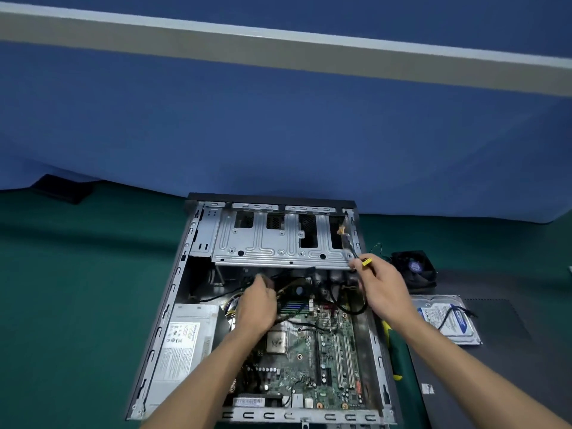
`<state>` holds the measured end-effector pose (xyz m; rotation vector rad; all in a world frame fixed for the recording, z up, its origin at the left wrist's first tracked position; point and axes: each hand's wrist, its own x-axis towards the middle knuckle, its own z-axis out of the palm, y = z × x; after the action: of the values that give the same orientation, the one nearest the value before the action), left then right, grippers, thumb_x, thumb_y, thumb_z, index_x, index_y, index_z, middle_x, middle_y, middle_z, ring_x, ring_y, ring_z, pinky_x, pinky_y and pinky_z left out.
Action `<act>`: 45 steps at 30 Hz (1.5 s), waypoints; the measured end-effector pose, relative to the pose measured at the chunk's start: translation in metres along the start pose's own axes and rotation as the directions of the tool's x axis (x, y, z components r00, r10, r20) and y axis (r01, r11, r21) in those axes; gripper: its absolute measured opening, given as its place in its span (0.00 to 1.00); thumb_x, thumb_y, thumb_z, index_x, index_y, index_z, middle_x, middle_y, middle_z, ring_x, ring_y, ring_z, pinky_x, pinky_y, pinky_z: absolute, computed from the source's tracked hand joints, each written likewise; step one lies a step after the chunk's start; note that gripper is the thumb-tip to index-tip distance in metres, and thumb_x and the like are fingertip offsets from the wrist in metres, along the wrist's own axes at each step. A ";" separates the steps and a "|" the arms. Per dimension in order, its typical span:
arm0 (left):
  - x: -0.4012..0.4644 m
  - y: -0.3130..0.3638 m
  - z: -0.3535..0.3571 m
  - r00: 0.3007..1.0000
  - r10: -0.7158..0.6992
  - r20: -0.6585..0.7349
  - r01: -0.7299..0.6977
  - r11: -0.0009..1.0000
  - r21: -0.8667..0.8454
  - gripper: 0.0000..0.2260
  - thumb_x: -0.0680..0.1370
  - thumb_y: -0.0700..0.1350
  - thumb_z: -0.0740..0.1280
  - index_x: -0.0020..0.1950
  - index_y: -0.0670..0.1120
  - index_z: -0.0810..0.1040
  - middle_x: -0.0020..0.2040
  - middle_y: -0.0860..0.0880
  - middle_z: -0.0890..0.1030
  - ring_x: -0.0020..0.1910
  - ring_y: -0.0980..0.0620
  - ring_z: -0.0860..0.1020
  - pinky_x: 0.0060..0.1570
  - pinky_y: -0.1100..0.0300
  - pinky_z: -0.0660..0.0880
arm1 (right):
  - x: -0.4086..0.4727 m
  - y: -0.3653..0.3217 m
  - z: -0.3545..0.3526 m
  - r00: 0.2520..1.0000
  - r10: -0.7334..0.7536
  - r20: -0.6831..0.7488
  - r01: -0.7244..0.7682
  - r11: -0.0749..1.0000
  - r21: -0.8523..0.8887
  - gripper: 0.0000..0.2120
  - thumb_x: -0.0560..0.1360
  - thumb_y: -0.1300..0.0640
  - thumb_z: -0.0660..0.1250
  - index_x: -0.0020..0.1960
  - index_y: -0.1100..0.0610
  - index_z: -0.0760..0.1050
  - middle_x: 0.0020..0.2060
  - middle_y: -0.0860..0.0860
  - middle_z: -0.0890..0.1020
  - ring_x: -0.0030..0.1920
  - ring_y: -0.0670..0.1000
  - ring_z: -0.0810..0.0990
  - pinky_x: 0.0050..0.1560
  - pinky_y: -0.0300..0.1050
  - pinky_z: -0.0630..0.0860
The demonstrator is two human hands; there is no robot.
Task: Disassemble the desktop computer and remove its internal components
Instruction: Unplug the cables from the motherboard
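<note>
Head view. The open computer case (272, 308) is lying flat on the green mat (77, 289), at 6 o'clock in the frame, its far end toward the blue partition (278, 134). Your right hand (379, 284) is pinching a small yellow connector (366, 261) between thumb and fingertips, with thin wires trailing from it toward the 12 o'clock corner of the case. Your left hand (258, 301) is reaching down among the black cables (340, 305) above the motherboard (309, 360); its fingers are curling downward, but you cannot tell what, if anything, they are holding.

Handling: the wiring is looking light and limp, so it is likely to follow wherever you lead it; take hold of the plastic plug bodies, not the wires. The motherboard is probably stiff but fragile, best held by its edges. The power supply (185, 345), at 9 o'clock inside the case, is likely the heaviest part remaining.

Edges and room: the sheet-metal drive cage (278, 239) is overhanging the cables at 12 o'clock, and its lower lip and the case rails are looking thin and possibly sharp. Open mat is lying at 9 o'clock; at 3 o'clock 1 fan (414, 269) and 1 hard drive (445, 318) are occupying the dark panel (495, 366).
</note>
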<state>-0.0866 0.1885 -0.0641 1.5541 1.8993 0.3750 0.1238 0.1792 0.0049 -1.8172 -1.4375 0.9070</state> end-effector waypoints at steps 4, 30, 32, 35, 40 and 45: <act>-0.009 -0.002 -0.003 0.971 0.197 0.138 -0.233 0.912 0.336 0.05 0.78 0.45 0.59 0.51 0.48 0.74 0.50 0.48 0.80 0.49 0.45 0.78 0.45 0.55 0.71 | 0.013 -0.018 0.008 0.988 -0.079 0.130 0.092 0.991 -0.093 0.12 0.79 0.55 0.60 0.38 0.50 0.75 0.22 0.38 0.73 0.24 0.41 0.68 0.27 0.35 0.63; -0.013 -0.014 0.016 0.946 0.279 0.165 -0.325 0.815 0.481 0.11 0.77 0.45 0.61 0.57 0.44 0.75 0.57 0.49 0.73 0.55 0.48 0.72 0.50 0.55 0.72 | 0.086 -0.068 0.081 0.950 0.187 0.249 0.001 0.797 -0.604 0.14 0.79 0.54 0.54 0.50 0.62 0.74 0.49 0.60 0.79 0.44 0.58 0.73 0.43 0.45 0.66; -0.014 -0.012 0.016 0.945 0.280 0.168 -0.326 0.814 0.480 0.11 0.77 0.44 0.61 0.57 0.44 0.75 0.57 0.48 0.73 0.55 0.48 0.72 0.50 0.55 0.72 | 0.089 -0.061 0.075 0.956 0.152 0.250 -0.007 0.867 -0.499 0.16 0.78 0.54 0.57 0.34 0.59 0.69 0.35 0.58 0.75 0.37 0.57 0.70 0.40 0.46 0.67; -0.015 -0.011 0.015 0.947 0.272 0.170 -0.321 0.814 0.483 0.11 0.78 0.44 0.61 0.57 0.44 0.75 0.58 0.48 0.73 0.55 0.48 0.72 0.50 0.55 0.72 | 0.086 -0.055 0.069 0.963 0.125 0.237 -0.038 0.940 -0.339 0.21 0.76 0.58 0.64 0.26 0.58 0.63 0.23 0.53 0.68 0.28 0.53 0.66 0.38 0.47 0.74; -0.017 -0.008 0.015 0.947 0.261 0.189 -0.321 0.813 0.486 0.10 0.77 0.44 0.62 0.57 0.43 0.76 0.58 0.48 0.73 0.56 0.47 0.72 0.50 0.54 0.73 | 0.077 -0.050 0.070 0.980 -0.066 0.190 0.143 0.892 -0.428 0.16 0.76 0.56 0.63 0.33 0.63 0.73 0.26 0.53 0.77 0.29 0.53 0.73 0.29 0.41 0.65; -0.015 -0.010 0.015 0.946 0.253 0.203 -0.321 0.816 0.481 0.11 0.77 0.46 0.63 0.57 0.43 0.76 0.58 0.48 0.73 0.56 0.47 0.72 0.51 0.53 0.74 | 0.072 -0.041 0.066 0.992 -0.108 0.067 0.126 0.897 -0.423 0.14 0.76 0.54 0.62 0.32 0.56 0.71 0.24 0.47 0.76 0.25 0.45 0.73 0.26 0.36 0.64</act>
<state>-0.0835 0.1686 -0.0765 2.1709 1.7419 -0.1250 0.0584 0.2617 -0.0071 -1.9980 -1.8650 0.6021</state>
